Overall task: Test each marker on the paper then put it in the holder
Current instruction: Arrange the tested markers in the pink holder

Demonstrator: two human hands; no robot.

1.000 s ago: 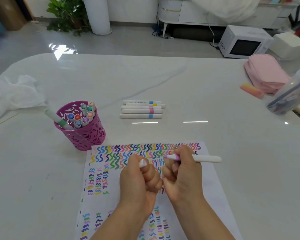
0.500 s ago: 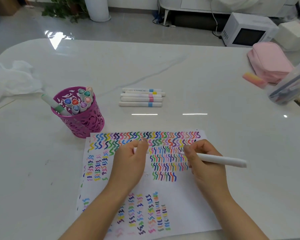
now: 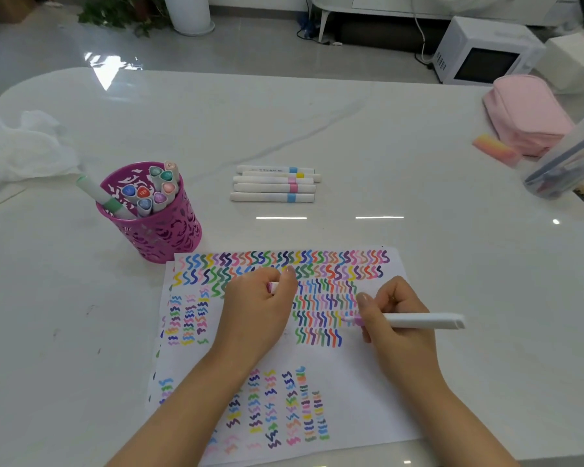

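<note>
A white sheet of paper point(image 3: 351, 372) covered in coloured squiggles lies at the table's near edge. My right hand point(image 3: 395, 318) grips a white marker point(image 3: 418, 321) with its pinkish tip down on the paper, at the end of a squiggle row. My left hand point(image 3: 257, 308) rests on the paper, closed around the marker's cap point(image 3: 271, 286). The magenta perforated holder point(image 3: 155, 227) stands left of the paper with several markers upright in it. Several more white markers point(image 3: 273, 183) lie in a row beyond the paper.
A crumpled white cloth point(image 3: 21, 146) lies at the far left. A pink pouch point(image 3: 526, 112), a pink-orange eraser point(image 3: 494, 150) and a clear container point(image 3: 567, 163) of pens sit at the right. A microwave point(image 3: 486, 52) stands on the floor beyond.
My hands pulled the cap off and moved apart. The left hand settled on the paper with the cap; the right hand lowered the marker's tip onto the sheet.
</note>
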